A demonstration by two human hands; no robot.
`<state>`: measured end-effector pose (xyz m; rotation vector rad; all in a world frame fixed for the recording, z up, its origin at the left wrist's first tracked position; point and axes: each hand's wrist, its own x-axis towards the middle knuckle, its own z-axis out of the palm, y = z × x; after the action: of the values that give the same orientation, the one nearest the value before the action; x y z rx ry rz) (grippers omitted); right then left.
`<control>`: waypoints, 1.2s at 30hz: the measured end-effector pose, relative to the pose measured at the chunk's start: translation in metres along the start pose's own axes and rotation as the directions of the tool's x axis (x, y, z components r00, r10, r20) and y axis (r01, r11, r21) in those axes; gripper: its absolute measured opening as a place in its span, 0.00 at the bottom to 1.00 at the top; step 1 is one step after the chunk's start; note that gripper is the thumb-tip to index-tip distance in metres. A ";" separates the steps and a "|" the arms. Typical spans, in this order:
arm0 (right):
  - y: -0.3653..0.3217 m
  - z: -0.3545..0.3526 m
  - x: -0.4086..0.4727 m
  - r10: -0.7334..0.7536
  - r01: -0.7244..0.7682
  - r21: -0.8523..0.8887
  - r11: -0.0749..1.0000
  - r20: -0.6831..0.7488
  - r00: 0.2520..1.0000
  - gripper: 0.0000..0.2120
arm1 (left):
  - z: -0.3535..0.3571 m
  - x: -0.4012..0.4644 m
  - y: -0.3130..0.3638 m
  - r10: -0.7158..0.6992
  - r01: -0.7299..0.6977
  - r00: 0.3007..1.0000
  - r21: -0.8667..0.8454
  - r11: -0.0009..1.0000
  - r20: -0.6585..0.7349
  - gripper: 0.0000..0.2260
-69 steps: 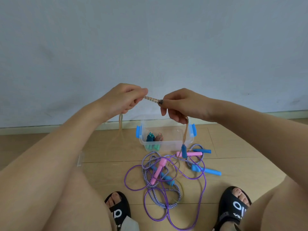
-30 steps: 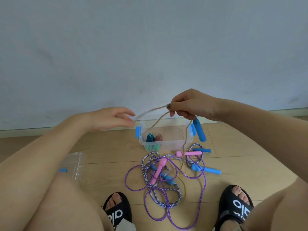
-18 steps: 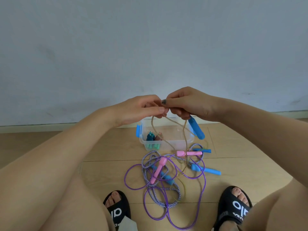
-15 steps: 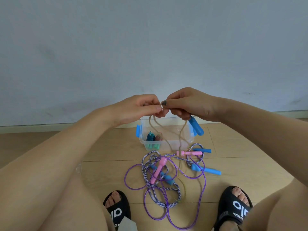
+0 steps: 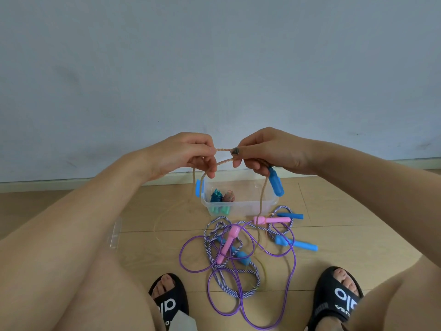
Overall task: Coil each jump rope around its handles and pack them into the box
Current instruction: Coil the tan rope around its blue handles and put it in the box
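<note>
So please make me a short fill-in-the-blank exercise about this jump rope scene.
1. Both hands, left hand and right hand, hold the ____ rope.
2. A blue handle hangs below the ____ hand.
3. The clear box stands on the ____.
4. The purple rope lies ____ the box.

Missing words: tan; right; floor; outside

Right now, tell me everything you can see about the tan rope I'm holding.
The tan rope looks like thin braided cord. The left hand and right hand pinch it above the clear box, two short strands spanning between them. Loops hang below each hand toward the floor. A blue handle dangles under the right hand.
</note>
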<state>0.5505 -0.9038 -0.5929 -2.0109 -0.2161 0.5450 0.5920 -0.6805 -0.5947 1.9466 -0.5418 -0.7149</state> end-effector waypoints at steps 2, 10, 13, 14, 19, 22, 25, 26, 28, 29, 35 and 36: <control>0.000 0.001 0.000 0.000 0.000 0.007 1.000 -0.003 1.000 0.14 | 0.001 0.001 -0.001 -0.019 0.019 1.000 0.001 1.000 -0.002 0.07; -0.001 0.003 -0.001 -0.003 0.010 0.131 0.991 -0.054 0.999 0.15 | 0.019 0.003 0.003 0.327 -0.242 0.931 0.395 0.886 -0.163 0.10; -0.002 0.004 -0.001 -0.006 0.014 0.138 0.990 -0.052 0.999 0.18 | 0.025 0.004 0.007 0.312 -0.249 0.942 0.368 0.896 -0.123 0.09; -0.003 0.004 -0.001 -0.003 0.010 0.138 0.990 -0.050 0.999 0.17 | 0.025 0.003 0.007 0.300 -0.240 0.946 0.355 0.904 -0.126 0.10; -0.003 0.001 -0.001 -0.007 0.016 0.159 0.987 -0.061 0.998 0.14 | 0.023 0.004 0.007 0.260 -0.212 0.954 0.275 0.938 -0.152 0.08; -0.003 0.000 -0.001 -0.014 0.023 0.170 0.985 -0.057 0.998 0.17 | 0.022 0.005 0.006 0.236 -0.203 0.962 0.223 0.954 -0.138 0.07; -0.001 -0.001 -0.001 -0.011 0.019 0.154 0.988 -0.056 0.998 0.14 | 0.019 0.006 0.005 0.220 -0.181 0.968 0.267 0.946 -0.121 0.03; 0.000 -0.002 -0.001 -0.007 0.015 0.143 0.990 -0.054 0.998 0.13 | 0.016 0.006 0.004 0.226 -0.176 0.966 0.323 0.930 -0.126 0.03; 0.002 -0.004 -0.001 0.000 0.007 0.118 0.993 -0.059 0.998 0.13 | 0.009 0.006 0.003 0.240 -0.157 0.958 0.410 0.898 -0.159 0.03; 0.003 -0.005 -0.001 0.003 0.003 0.103 0.995 -0.063 0.998 0.13 | 0.003 0.005 0.002 0.241 -0.142 0.953 0.437 0.888 -0.182 0.03; 0.002 -0.006 0.000 0.035 -0.033 0.064 0.997 -0.022 0.999 0.14 | -0.018 0.006 -0.012 0.173 0.016 0.948 0.586 0.810 -0.265 0.05; 0.002 -0.004 0.001 0.045 -0.045 0.057 0.997 -0.010 0.999 0.14 | -0.017 0.007 -0.013 0.164 0.028 0.950 0.597 0.802 -0.264 0.05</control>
<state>0.5530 -0.9076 -0.5931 -1.9670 -0.1474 0.5621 0.6096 -0.6688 -0.6018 2.5502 -0.6970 -0.1784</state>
